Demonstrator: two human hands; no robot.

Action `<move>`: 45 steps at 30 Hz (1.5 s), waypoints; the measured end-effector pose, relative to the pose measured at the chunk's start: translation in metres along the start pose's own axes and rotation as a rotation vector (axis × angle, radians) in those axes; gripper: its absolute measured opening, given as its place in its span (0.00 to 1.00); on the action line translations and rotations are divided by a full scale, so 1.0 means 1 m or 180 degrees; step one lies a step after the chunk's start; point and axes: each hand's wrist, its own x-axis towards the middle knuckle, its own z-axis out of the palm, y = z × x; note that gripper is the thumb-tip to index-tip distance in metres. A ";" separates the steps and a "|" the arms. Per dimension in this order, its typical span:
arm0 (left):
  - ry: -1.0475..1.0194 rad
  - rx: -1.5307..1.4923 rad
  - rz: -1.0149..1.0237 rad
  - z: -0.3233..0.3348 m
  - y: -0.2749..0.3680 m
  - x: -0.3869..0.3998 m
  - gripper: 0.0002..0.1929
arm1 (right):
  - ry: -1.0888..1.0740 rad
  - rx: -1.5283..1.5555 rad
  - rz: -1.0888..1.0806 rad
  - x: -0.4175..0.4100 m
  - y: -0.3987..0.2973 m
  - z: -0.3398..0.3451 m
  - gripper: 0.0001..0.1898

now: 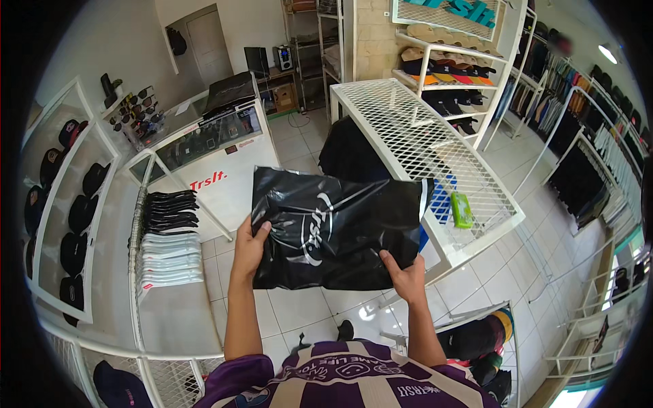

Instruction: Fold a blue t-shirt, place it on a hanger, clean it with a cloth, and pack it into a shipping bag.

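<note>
Stretched out in front of me is a black plastic mailer bag [352, 224] with white printing and a white strip along its right edge. My left hand [250, 245] grips its left edge, the thumb lying on the face of the bag. On the lower right corner, my right hand [406, 273] pinches the plastic between thumb and fingers. Both hands hold the bag up at waist height, clear of the tiled floor. The fingers behind the bag are hidden, and I cannot tell what is inside it.
A white mesh-topped table [433, 153] bearing a green package [461, 210] stands at right. Left are a glass-fronted counter [214, 153], a rack of black and white hangers [171, 239] and cap shelves [76, 204]. Clothes racks [581, 178] line the far right; a bin of garments [474, 336] sits lower right.
</note>
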 end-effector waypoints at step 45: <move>-0.2376 0.1976 0.1097 0.267 -0.111 0.641 0.16 | 0.3205 -0.3194 0.1917 0.398 0.079 0.066 0.25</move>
